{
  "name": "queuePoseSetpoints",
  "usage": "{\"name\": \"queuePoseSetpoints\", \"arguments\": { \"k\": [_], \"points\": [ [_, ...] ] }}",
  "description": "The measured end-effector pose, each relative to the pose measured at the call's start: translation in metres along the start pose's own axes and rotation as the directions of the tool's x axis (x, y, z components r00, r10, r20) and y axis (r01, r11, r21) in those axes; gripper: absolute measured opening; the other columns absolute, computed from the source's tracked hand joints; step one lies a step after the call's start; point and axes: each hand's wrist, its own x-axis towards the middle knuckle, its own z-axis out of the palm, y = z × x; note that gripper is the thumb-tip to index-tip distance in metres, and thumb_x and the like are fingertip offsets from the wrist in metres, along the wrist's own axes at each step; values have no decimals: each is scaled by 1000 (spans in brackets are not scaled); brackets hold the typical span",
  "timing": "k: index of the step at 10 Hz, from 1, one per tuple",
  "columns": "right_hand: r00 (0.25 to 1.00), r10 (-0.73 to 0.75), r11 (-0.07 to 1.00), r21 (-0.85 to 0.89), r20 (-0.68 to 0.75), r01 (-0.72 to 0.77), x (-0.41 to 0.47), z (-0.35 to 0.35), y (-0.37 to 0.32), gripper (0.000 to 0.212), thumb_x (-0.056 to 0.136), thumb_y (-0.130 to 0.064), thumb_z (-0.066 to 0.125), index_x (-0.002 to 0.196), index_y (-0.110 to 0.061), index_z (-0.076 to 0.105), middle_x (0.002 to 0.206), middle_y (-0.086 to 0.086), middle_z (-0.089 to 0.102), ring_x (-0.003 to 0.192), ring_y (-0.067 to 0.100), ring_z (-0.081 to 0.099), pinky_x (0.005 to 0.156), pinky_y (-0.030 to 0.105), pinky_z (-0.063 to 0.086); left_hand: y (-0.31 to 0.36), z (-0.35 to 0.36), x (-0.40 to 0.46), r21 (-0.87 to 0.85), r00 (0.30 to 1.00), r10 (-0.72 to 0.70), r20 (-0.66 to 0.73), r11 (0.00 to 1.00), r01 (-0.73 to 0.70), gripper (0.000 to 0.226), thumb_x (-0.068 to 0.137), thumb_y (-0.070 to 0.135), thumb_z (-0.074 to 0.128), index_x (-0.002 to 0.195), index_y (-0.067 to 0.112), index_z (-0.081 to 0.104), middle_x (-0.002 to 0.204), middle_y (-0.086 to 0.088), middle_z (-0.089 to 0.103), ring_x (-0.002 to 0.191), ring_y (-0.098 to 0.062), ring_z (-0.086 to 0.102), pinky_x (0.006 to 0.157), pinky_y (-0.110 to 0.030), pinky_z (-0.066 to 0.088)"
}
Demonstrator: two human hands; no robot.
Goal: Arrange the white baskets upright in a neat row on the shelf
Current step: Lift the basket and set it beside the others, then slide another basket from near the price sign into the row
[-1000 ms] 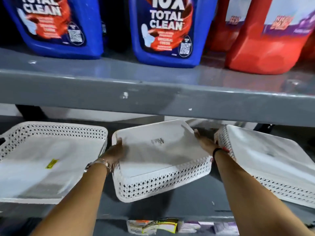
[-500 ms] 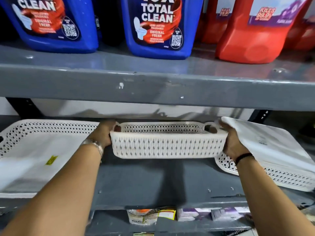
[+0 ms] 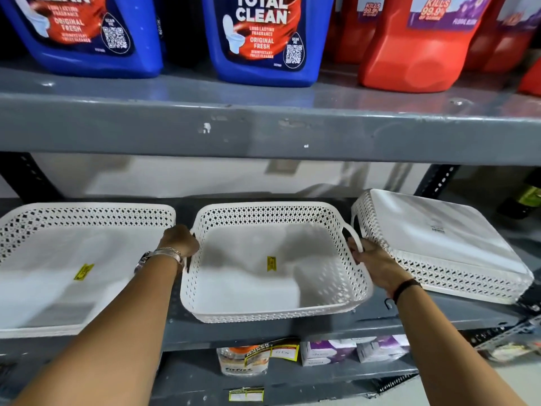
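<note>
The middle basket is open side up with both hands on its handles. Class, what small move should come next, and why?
Probably let go of the middle basket and reach for the right basket. The middle one sits open side up beside the left basket, left hand and right hand at its handles, while the right one lies upside down, tilted.

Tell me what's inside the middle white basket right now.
Only a small yellow sticker on the floor of the middle basket; otherwise it looks empty. The near wall hides a strip of its floor.
</note>
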Motion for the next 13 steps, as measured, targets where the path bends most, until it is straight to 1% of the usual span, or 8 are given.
{"name": "queuePoseSetpoints", "arguments": {
  "k": [2,3,5,8,10,11,12,13],
  "points": [
    [965,-218,903,-404,-148,143,-2,0,-8,29,94,-19,45,120,-7,51,110,11,56,98,24,52,90,34,44,46,3,-23,408,960,247,-136,897,-173,33,87,4,47,119,-3,56,127,-21,56,119,-36,53,92,-40,50],
    [897,-372,856,-462,-237,233,-6,-16,-20,19,94,-18,45,110,-12,54,105,8,54,97,20,51,77,23,36,85,12,-29,414,904,396,-161,859,-302,38,87,9,49,123,-2,52,130,-21,52,123,-37,48,95,-42,47],
    [786,-421,842,-518,-453,152,8,-113,-22,35,97,-17,38,122,4,51,129,27,55,119,41,49,96,38,38,175,63,-53,33,831,550,-85,835,-549,50,92,21,46,135,-3,33,134,-27,46,126,-40,43,100,-40,39],
    [846,-114,929,-357,-521,-95,62,-267,16,59,96,-40,31,124,10,48,133,31,49,123,39,47,100,38,37,294,170,-55,-549,931,348,109,802,-236,47,96,23,39,130,-8,46,136,-27,49,126,-38,48,108,-42,40],
    [929,74,948,-264,-363,-178,83,-298,34,66,94,-49,24,130,2,45,141,22,44,128,34,44,108,40,34,305,216,-59,-831,915,353,193,555,-39,50,98,35,32,131,1,47,142,-22,46,107,-29,57,97,-38,44],
    [939,42,954,-265,-341,-139,85,-302,31,61,95,-47,25,136,-3,39,144,19,40,130,33,41,109,41,32,309,220,-59,-864,911,326,252,500,60,51,99,37,24,130,4,47,143,-23,44,103,-33,59,89,-38,48],
    [895,-105,993,3,-433,118,80,-302,13,47,98,-35,29,139,-12,36,140,4,43,130,19,39,110,39,30,317,199,-62,-933,968,233,91,359,1,68,93,56,23,137,8,42,145,-16,44,132,-33,44,111,-42,36],
    [851,-136,870,350,-507,347,69,-303,-5,36,99,-34,31,122,-17,52,109,-5,69,104,10,62,91,29,53,323,178,-57,-958,982,159,-102,251,-140,78,84,68,29,134,11,47,143,-13,47,132,-31,44,115,-41,31]
  ]
}}
